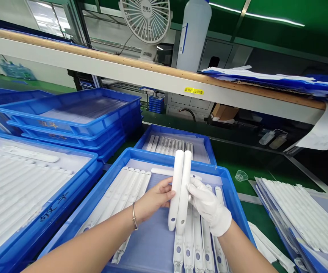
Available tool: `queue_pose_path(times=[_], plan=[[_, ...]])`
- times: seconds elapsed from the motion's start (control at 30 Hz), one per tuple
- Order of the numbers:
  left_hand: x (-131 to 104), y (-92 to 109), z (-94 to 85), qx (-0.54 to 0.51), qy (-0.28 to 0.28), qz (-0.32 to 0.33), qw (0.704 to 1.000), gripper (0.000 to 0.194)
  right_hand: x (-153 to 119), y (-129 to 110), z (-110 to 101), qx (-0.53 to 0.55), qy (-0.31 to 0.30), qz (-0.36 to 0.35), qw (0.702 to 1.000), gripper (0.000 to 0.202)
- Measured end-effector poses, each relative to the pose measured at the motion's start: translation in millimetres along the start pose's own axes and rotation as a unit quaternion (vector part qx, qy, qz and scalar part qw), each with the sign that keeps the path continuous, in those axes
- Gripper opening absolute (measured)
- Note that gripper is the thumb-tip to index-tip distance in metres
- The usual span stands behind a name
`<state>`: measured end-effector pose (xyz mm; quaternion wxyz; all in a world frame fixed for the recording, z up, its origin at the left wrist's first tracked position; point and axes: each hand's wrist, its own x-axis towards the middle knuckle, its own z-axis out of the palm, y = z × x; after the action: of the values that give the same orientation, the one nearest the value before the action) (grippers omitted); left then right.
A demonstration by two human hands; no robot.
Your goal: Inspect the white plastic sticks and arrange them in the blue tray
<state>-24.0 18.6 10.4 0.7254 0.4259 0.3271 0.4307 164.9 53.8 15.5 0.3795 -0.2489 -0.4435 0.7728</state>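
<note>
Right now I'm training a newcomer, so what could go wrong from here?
The two bars, held side by side, might scuff each other. The bare left hand might smudge one; only the right hand is gloved. A slip could drop one onto the pieces in the tray.

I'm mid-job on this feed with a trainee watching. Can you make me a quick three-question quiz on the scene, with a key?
1. Which hand wears the white glove?

2. True or false: the two long white pieces being held lie flat on the floor of the blue tray beneath them.

3. What sits on the green surface just right of that tray?
A) scissors
B) a small clear cup
C) a red mug

Key:
1. The right hand; the left hand is bare.
2. False; they are held up above it.
3. B.
</note>
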Motion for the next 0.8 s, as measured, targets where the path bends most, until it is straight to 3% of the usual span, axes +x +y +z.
queue_pose_path(times=[0.23,0.6,0.8], plan=[[-1.8,3.5,6.3,0.017,0.013,-0.013,1.0,0.062,-5.8,-4.4,9.3,-0.119,0.068,-0.019,0.99,0.027],[-9.5,6.7,13.2,-0.042,-0.033,-0.046,0.998,0.055,-11.0,-17.7,16.8,-0.287,0.039,-0.007,0.957,0.033],[-8.6,5.8,13.7,-0.039,-0.035,-0.058,0.997,0.06,-12.3,-15.3,15.8,-0.292,0.023,-0.045,0.955,0.032]])
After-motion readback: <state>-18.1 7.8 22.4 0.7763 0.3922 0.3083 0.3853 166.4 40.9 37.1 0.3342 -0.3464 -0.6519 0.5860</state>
